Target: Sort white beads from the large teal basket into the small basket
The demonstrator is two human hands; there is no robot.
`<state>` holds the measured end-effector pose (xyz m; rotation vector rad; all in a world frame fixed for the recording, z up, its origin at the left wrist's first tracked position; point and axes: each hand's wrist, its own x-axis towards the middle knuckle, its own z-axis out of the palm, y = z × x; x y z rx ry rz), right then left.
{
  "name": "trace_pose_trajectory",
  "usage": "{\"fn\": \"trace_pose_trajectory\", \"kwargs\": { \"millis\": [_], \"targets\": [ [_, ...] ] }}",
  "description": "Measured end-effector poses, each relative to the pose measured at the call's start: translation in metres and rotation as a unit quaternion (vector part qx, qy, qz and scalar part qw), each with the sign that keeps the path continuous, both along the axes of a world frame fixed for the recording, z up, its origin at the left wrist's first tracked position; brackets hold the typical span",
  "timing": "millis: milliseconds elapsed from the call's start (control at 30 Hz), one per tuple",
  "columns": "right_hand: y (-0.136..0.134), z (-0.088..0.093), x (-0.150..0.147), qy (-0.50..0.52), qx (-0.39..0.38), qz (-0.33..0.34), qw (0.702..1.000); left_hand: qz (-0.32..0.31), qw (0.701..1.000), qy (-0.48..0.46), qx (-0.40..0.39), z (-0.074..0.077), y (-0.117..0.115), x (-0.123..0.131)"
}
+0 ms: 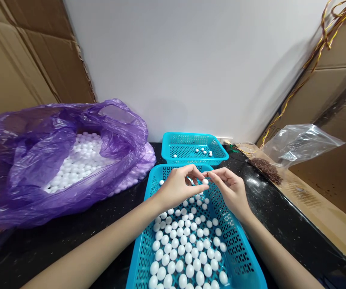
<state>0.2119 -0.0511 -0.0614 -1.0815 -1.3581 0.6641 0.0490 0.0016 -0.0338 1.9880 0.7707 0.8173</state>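
Between the thumb and fingers of my left hand (177, 184) is a small white ball (205, 182). My right hand (233, 192) meets it from the other side, thumb and forefinger pinched on a small thin brown piece (208, 173) at the top of the ball. The piece is too small to make out exactly. Both hands are over the far part of a blue perforated plastic basket (239, 245), where many loose white balls (188, 247) cover the bottom. My fingers hide some of the balls beneath them.
Behind stands a second blue basket (173, 150) holding several white balls. A purple plastic bag (34, 160) full of white balls lies open at left. At right, a clear bag (302, 140) holds small brown pieces (266, 169) on cardboard. Yellow-brown wires (290, 96) hang over cardboard.
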Motion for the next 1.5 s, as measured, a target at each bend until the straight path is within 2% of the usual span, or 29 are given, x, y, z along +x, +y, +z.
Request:
{"fn": "trace_pose_trajectory", "kwargs": {
  "millis": [633,867,1500],
  "targets": [
    [0.0,-0.0017,0.001,-0.031,0.006,0.007,0.999,0.018,1.0,-0.005,-0.006,-0.0012,0.0013,-0.0002],
    [-0.0028,-0.0004,0.0009,-0.052,0.007,-0.018,0.998,0.014,0.999,-0.025,-0.024,-0.0004,0.0003,0.0002],
    [-0.0018,0.004,-0.0021,0.023,-0.02,0.013,0.999,0.018,0.999,-0.033,-0.021,-0.0001,-0.0014,0.0006]
  ]
}}
